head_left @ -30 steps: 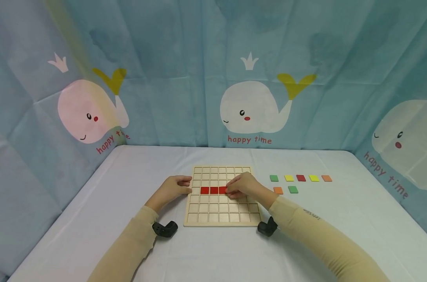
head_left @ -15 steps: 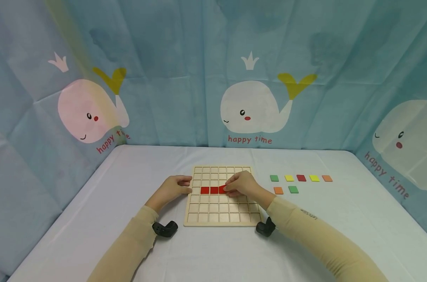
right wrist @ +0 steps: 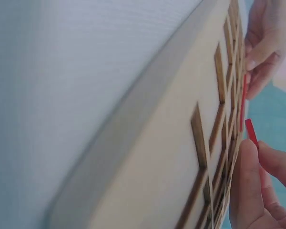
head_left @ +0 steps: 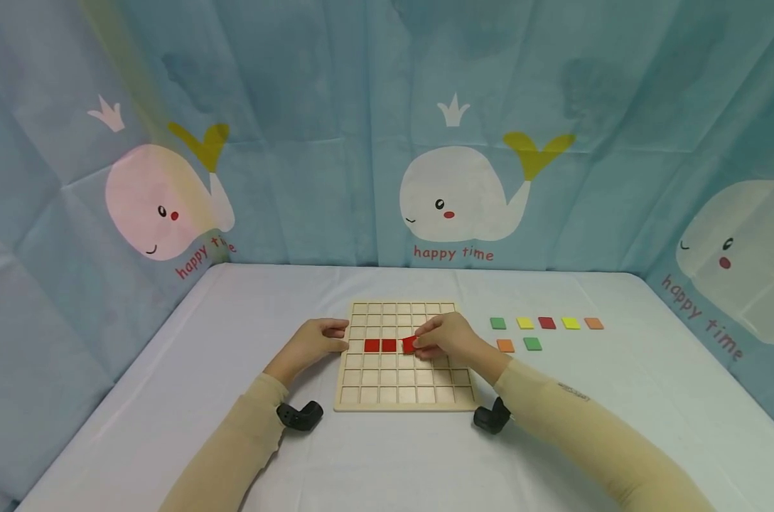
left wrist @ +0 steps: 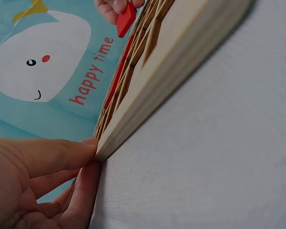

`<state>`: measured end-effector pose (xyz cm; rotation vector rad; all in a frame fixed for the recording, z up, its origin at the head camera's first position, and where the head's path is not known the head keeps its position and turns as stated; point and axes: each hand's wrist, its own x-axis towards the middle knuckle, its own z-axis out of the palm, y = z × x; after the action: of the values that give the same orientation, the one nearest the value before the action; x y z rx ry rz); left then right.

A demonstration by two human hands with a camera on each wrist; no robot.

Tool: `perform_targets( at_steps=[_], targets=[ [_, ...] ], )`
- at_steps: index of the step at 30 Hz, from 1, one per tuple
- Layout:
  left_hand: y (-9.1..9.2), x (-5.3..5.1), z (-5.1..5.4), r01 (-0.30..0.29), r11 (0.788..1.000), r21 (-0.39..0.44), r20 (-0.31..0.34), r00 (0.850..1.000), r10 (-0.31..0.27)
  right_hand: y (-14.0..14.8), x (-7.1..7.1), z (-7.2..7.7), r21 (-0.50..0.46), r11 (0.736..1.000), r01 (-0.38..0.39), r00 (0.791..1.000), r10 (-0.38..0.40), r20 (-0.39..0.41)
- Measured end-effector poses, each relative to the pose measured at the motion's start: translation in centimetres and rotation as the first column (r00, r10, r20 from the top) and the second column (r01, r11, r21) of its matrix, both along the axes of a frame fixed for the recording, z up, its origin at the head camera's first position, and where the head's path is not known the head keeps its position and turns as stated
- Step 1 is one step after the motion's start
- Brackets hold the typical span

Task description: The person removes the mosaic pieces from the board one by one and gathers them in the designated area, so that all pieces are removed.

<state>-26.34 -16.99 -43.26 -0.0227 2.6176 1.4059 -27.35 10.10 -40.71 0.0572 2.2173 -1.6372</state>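
My left hand (head_left: 310, 346) holds the left edge of a square wooden grid board (head_left: 387, 407), thumb and fingertips at the rim. The left wrist view shows those fingertips (left wrist: 78, 152) closely against the board's edge. Between thumb and fingers my right hand (head_left: 449, 338) pinches a red square tile (head_left: 409, 345), tilted over the board's middle. In the right wrist view that tile (right wrist: 251, 131) stands up beyond the fingertips. Two more red tiles (head_left: 372, 345) lie side by side in the same row, to the left of the held one.
Loose tiles lie right of the board: green (head_left: 498, 323), yellow (head_left: 524, 323), dark red (head_left: 546, 323) and orange (head_left: 594, 323) in the back row, orange and green in front. A whale-print curtain (head_left: 335, 199) stands behind the white table (head_left: 387, 462).
The third red tile lay flat beside the other two. My right hand has raised its edge and drawn it slightly right, leaving a gap. My left hand has stayed put.
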Motion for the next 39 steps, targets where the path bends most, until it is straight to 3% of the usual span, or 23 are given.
perform_targets(
  at_steps=[8,18,35,39],
  targets=[
    [0.0,-0.1,0.0,0.007,1.0,-0.01,-0.004,1.0,-0.007,2.3,0.8,0.9,0.04,0.999,0.012,1.0,-0.011,-0.023],
    [-0.2,-0.1,0.1,0.018,1.0,-0.006,-0.003,1.0,-0.018,5.9,1.1,1.2,0.002,1.0,0.029,0.998,-0.029,0.048],
    [-0.3,-0.1,-0.2,0.014,1.0,0.022,0.014,1.0,-0.014,11.1,1.9,1.9,0.06,0.997,0.056,0.996,-0.06,0.06],
    [-0.3,-0.1,-0.4,0.012,1.0,0.004,0.004,1.0,-0.012,12.1,1.9,2.0,0.031,0.998,0.056,0.997,-0.058,0.06]
  ],
)
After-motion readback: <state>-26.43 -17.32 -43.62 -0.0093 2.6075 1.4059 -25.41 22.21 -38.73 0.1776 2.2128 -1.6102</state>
